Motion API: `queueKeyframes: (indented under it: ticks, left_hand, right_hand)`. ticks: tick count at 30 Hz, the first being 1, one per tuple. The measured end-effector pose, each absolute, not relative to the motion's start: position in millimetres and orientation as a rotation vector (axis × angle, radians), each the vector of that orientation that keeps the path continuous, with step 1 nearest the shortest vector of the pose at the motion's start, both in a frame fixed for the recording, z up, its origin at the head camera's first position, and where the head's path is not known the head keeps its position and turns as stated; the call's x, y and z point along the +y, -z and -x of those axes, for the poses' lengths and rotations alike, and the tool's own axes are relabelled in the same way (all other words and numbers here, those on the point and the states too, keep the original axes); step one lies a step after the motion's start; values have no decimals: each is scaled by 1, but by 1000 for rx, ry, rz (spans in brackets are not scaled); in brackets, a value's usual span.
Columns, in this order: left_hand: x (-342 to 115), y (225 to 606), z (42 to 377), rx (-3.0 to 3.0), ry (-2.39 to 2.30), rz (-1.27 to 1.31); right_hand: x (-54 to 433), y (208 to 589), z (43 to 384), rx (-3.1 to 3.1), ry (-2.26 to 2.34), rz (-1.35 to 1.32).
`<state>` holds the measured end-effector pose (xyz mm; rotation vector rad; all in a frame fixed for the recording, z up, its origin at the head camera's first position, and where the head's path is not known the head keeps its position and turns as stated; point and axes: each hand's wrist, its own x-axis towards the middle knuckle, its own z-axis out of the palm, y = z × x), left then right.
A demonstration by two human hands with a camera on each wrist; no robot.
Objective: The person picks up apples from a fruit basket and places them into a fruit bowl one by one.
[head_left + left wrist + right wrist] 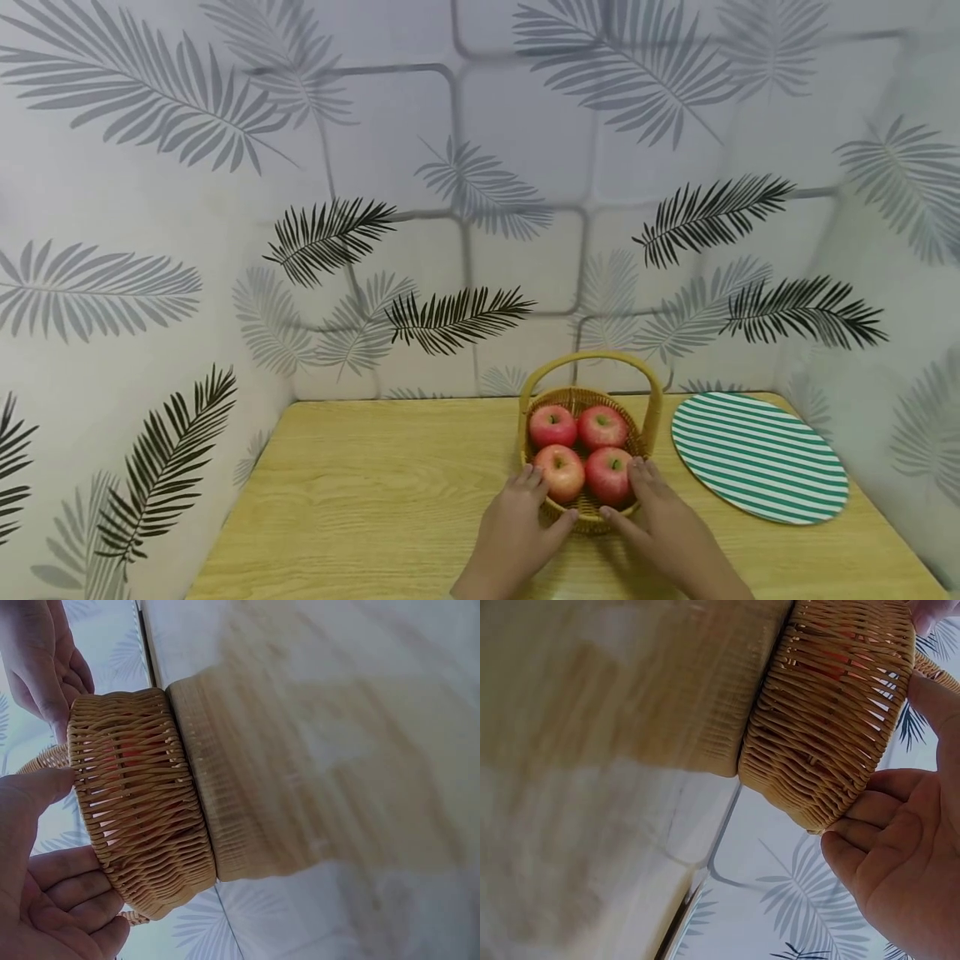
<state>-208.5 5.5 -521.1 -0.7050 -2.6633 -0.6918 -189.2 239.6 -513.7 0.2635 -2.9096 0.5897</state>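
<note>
A round wicker basket (577,521) with a tall arched handle (592,357) sits on the wooden table, and several red apples (558,473) lie in it. My left hand (513,529) holds its near left rim, fingers along the side and thumb at the front. On the near right, my right hand (671,525) holds the rim in the same way, its fingertips beside an apple. Both thumbs come close together at the front. In the left wrist view, the woven wall (142,802) shows red through its gaps, and the basket's base stands on the glossy tabletop.
To the right of the basket lies an oval placemat (757,458) with green and white stripes. The wooden table (360,492) extends to the left. Behind it and at both sides stands a wall (517,267) with a leaf pattern.
</note>
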Motion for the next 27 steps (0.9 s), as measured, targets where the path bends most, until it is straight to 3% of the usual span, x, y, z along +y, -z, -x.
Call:
queueKeyframes:
  ticks: [27]
  left_hand:
    - [-17, 517, 191, -2786, 804, 628]
  right_hand:
    - [219, 516, 178, -2928, -589, -317]
